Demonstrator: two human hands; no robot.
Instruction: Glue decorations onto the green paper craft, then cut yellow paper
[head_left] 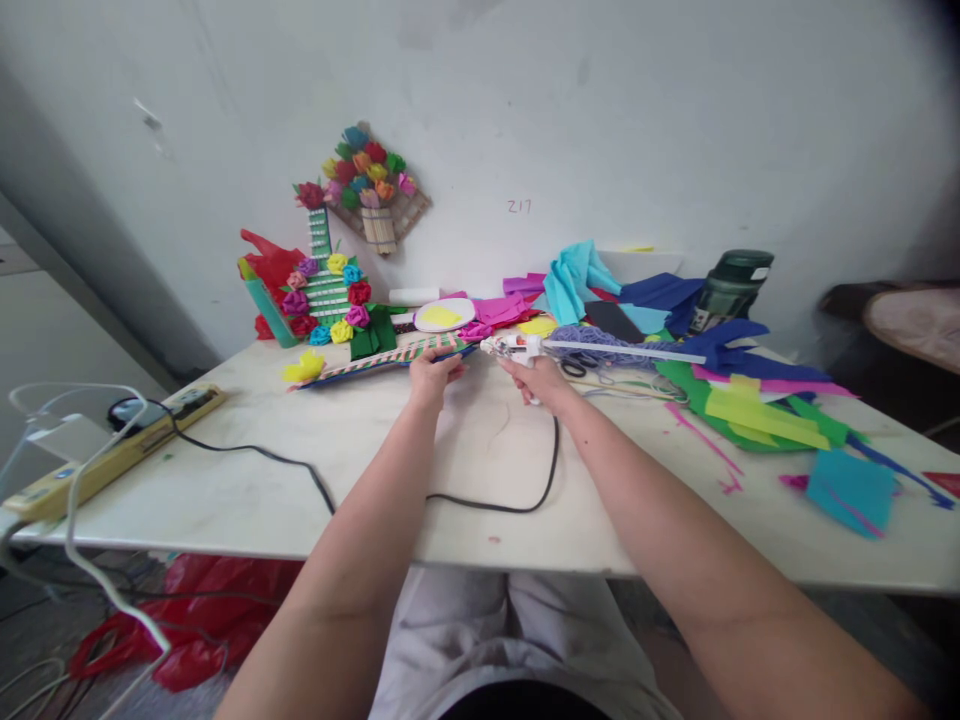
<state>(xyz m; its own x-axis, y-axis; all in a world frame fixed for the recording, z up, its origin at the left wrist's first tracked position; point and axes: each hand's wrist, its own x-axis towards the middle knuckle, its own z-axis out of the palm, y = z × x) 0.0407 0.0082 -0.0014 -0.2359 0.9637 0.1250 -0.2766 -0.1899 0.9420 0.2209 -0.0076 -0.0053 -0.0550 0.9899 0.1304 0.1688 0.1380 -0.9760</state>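
two hands, a glue gun and a striped strip

head view: nearest the camera are grey trousers (465,630), with both bare forearms reaching out over the near edge of a pale table (300,500). the left hand (433,375) has its fingers curled down over the right end of a striped strip (375,360), pinching it. the strip lies flat on the table and runs away to the left, ending by a yellow paper flower (304,368). the right hand (541,380) is closed around the handle of a white glue gun (517,347), whose nozzle points left and sits just beside the held end of the strip. whether the nozzle touches the strip cannot be told. a pale glue stick (622,350) juts out of the back of the gun to the right. a black cable (480,503) loops from under the right hand across the table towards a yellow power strip (112,450) at the left edge. scissors (574,368) lie just right of the right hand. beyond, cut sheets of coloured paper (757,410) are heaped on the right, near a dark green bottle (731,285). two boards of paper flowers (367,185) lean on the wall. a red bag (202,610) lies under the table.
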